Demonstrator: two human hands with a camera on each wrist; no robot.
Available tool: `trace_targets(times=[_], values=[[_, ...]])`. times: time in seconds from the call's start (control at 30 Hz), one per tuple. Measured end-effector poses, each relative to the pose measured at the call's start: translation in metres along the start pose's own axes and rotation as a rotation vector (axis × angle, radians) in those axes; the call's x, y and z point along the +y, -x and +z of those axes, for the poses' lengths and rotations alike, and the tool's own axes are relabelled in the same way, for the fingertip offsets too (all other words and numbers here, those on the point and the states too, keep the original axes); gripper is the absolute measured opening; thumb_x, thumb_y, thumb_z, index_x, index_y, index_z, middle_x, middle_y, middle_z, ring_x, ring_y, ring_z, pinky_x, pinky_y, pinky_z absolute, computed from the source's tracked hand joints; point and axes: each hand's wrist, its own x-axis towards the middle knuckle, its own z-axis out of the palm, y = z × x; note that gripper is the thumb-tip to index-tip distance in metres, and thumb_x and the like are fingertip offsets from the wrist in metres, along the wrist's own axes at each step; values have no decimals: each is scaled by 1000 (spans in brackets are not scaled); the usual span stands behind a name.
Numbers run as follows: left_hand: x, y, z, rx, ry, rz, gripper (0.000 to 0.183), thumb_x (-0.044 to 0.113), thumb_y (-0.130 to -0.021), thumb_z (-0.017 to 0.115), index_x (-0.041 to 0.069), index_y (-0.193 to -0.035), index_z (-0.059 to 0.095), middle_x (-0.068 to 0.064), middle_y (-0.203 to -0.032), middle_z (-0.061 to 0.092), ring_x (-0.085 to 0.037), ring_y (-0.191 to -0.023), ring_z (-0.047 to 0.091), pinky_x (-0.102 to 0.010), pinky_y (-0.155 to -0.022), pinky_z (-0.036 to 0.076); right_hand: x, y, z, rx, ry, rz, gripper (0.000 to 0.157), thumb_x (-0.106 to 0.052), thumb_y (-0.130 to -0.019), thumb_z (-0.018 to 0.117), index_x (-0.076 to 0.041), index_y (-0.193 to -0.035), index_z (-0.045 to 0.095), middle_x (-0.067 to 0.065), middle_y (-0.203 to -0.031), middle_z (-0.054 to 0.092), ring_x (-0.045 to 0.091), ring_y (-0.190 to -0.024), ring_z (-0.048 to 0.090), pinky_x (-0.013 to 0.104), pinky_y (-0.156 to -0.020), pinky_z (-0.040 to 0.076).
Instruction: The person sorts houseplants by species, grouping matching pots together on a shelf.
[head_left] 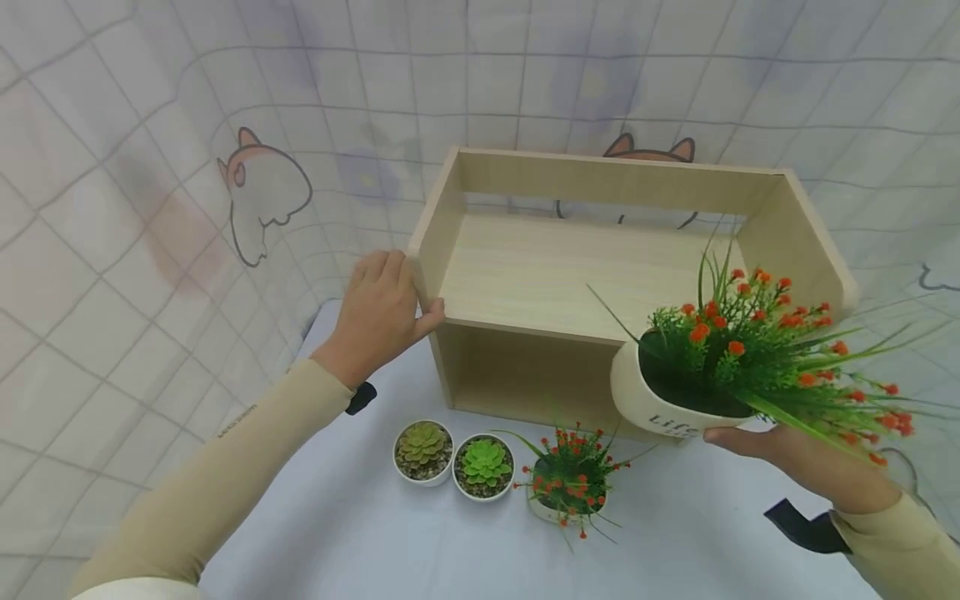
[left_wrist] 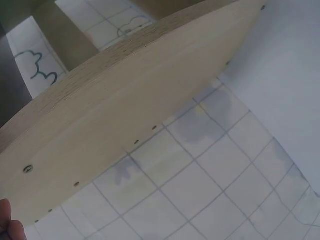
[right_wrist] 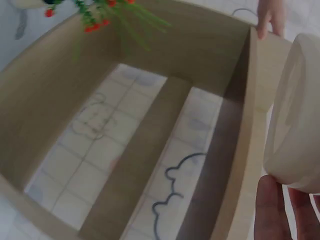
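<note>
My right hand point(head_left: 825, 468) holds a white oval flowerpot point(head_left: 637, 392) tipped to the right, thumb near its printed "Life" lettering. Green leaves and small orange-red flowers point(head_left: 750, 333) fill this pot, which hangs in front of the right half of a light wooden two-tier shelf point(head_left: 540, 275). In the right wrist view its pale base point(right_wrist: 300, 125) shows above my fingers point(right_wrist: 272, 215). My left hand point(head_left: 378, 312) grips the shelf's left side panel, thumb round the front edge and fingers on the outer face. Only fingertips point(left_wrist: 12, 225) show in the left wrist view.
On the white tabletop point(head_left: 337, 533) before the shelf stand two small succulents, one dull green point(head_left: 422, 450) and one bright green point(head_left: 483, 467). Beside them is a smaller red-flowered pot plant point(head_left: 572, 483). A grid-patterned cloth point(head_left: 495, 83) hangs behind and at the left.
</note>
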Motion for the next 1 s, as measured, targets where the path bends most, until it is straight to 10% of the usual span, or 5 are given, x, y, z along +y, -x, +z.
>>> trace_targets(times=[0.13,0.27,0.43,0.7,1.0], values=[[-1,0,-1,-13,10,-9,39,40,-89,50,3,-79,44,-12,-79,46,-27,-77,39,-38,-72,33,-7,-12,2,-22,-112,99,108,-35,-66,88,-27,-153,25,9,-153,30,8,-139,21,53,-121,8],[-1,0,-1,-8,-23,-5,39,41,-90,46,3,-79,45,-12,-81,46,-27,-78,39,-38,-72,32,-16,-30,6,26,-191,127,99,-20,-61,91,-20,-145,38,-2,-133,46,-6,-115,34,17,-107,21],[0,-1,-2,-8,-36,-7,39,40,-90,45,3,-80,45,-12,-81,46,-27,-79,39,-39,-73,33,-22,-57,12,73,-255,78,91,-14,-60,91,-19,-139,44,-21,-124,47,-11,-111,39,1,-90,25],[3,-2,-4,-7,-21,-11,38,39,-88,51,3,-79,45,-12,-81,46,-27,-79,39,-39,-74,33,-25,-97,18,4,-513,164,85,-14,-72,84,-30,-142,38,-10,-136,53,1,-114,56,6,-87,45],[6,-4,-8,-27,-27,-11,39,40,-90,49,3,-81,45,-12,-81,45,-27,-79,38,-38,-74,32,-26,-125,25,-104,-556,311,78,-37,-78,79,-40,-143,36,-10,-142,50,1,-115,57,9,-88,45]])
